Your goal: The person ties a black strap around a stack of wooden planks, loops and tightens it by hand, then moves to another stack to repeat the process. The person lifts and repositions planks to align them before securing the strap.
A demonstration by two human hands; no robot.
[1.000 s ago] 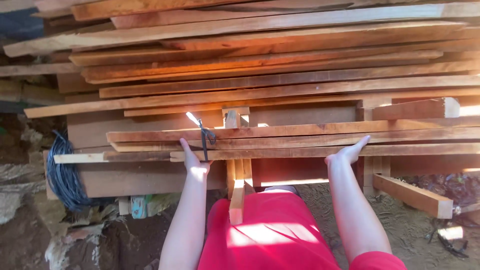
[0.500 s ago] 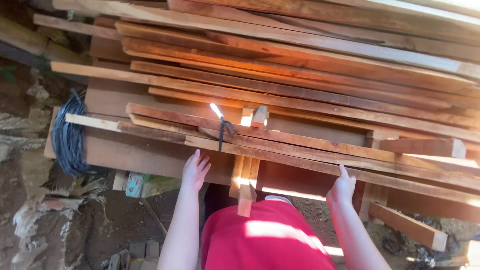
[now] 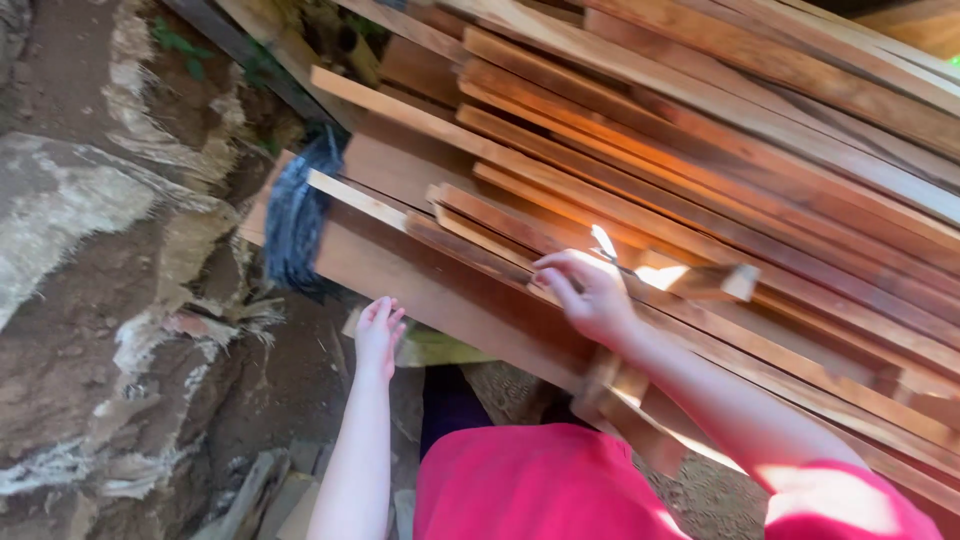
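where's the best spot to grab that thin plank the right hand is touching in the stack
Probably at its near end. The thin plank lies slanted in the lumber stack, and its free end juts out toward the person, by the right hand. Come from the person's side and close a grip over the top and bottom faces, since other boards press on the rest. The left hand hangs open below.

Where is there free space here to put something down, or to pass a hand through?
Bare dirt ground lies between the rock and the wide board, below the left hand. A dark gap opens under that board. The stacked planks around the right hand are crowded.
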